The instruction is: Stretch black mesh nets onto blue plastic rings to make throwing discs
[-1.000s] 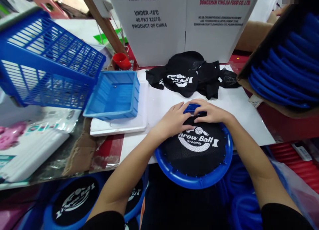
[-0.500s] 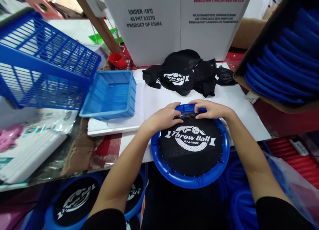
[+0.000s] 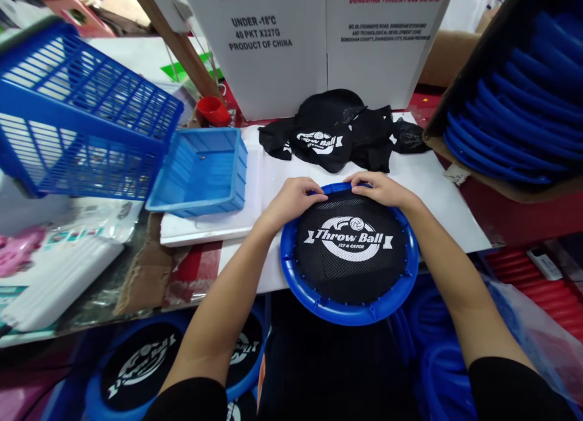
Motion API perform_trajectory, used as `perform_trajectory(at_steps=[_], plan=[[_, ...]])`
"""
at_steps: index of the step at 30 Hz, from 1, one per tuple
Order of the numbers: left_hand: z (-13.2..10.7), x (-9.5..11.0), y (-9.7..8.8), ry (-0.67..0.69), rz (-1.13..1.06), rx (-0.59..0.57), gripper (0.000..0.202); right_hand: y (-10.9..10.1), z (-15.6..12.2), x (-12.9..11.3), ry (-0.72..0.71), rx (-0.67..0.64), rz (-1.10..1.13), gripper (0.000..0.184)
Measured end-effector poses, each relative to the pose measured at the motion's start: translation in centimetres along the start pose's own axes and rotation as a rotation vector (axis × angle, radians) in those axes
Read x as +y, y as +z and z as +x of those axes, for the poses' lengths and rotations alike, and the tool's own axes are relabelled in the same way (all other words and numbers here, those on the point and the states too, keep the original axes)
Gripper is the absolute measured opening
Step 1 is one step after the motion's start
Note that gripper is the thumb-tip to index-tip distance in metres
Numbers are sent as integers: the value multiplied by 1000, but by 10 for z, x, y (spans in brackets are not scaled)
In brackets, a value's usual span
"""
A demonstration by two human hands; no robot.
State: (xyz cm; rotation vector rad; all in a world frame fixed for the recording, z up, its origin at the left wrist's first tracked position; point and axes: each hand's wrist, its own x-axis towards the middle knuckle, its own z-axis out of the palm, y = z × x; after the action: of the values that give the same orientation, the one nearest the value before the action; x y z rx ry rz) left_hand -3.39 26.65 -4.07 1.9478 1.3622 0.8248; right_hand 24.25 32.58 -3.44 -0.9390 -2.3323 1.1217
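A blue plastic hoop (image 3: 348,314) lies at the near edge of the white board, overhanging it slightly. Black mesh (image 3: 355,281) printed "Throw Ball" spans its inside, and small pegs show around the near part of the rim. At the hoop's far left, my left hand (image 3: 298,197) is closed, thumb and fingers pinching the mesh edge against the rim. My right hand (image 3: 380,189) grips the far rim a little to the right, its fingertips over the mesh edge. Beyond the hoop, several loose black mesh pieces (image 3: 323,120) are heaped on the board.
A light blue bin (image 3: 200,172) and a tilted blue basket (image 3: 91,117) stand left. Behind is a white carton (image 3: 273,75). At right, a cardboard box holds stacked blue hoops (image 3: 505,129). Mesh-covered hoops (image 3: 141,366) lie below left; red rings (image 3: 523,275) lie lower right.
The mesh now reaches the hoop's far rim, covering the gap seen there before. Both hands have moved slightly away from me, and the hoop's near edge sits higher in view.
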Motion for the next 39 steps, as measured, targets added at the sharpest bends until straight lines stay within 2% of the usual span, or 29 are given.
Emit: perform_trajectory(at_steps=[12,19,29,39], plan=[[5,-4,0,-114,-29,-72,24,1,7,14,8,32,108,23],[6,-10,-6,-170,-138,-34,17,0,14,22,1,14,119,24],[10,-11,9,-157,-105,46,19,-3,14,19,11,-27,21,23],[6,-13,-6,-168,-163,-117,17,-2,13,16,34,-1,-27,21]])
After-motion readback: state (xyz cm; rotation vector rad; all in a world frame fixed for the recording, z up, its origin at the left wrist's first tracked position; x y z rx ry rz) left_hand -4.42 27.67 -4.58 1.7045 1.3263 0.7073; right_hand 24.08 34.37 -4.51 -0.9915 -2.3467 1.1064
